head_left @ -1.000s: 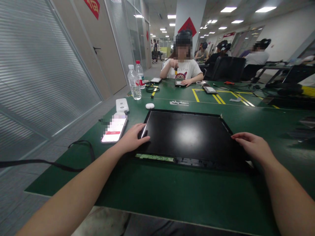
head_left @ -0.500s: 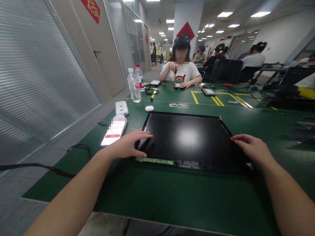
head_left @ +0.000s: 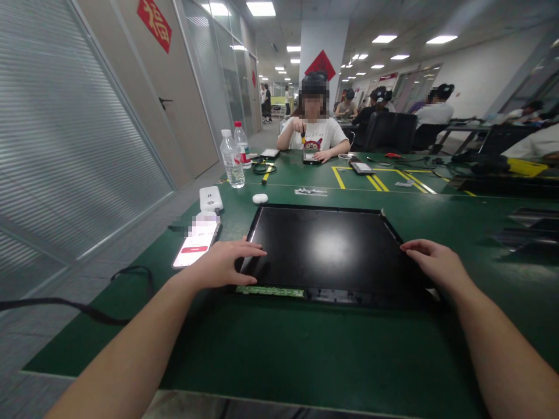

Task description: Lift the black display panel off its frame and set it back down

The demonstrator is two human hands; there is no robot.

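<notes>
A black LCD screen panel (head_left: pixel 301 250) lies flat on the green table, a bright reflection on its glass. Along its near edge runs a strip of green circuit board (head_left: pixel 271 291). My left hand (head_left: pixel 227 263) is at the panel's left edge, thumb and fingers apart, with the fingertips over the glass; whether they touch it is unclear. At the right edge, my right hand (head_left: pixel 437 265) has thumb and fingertips pinched together on the rim. The undersides of both hands are hidden.
Left of the panel lie a lit phone (head_left: pixel 196 241), a white power bank (head_left: pixel 211 199) and a white earbud case (head_left: pixel 260 198). Two bottles (head_left: pixel 233 160) stand behind. Across the green table (head_left: pixel 279 349) a person (head_left: pixel 312 125) works with a screwdriver. Dark parts (head_left: pixel 528 233) lie right.
The camera view has turned slightly, so everything sits a little lower and further left. My hands and the panel keep about the same positions relative to each other.
</notes>
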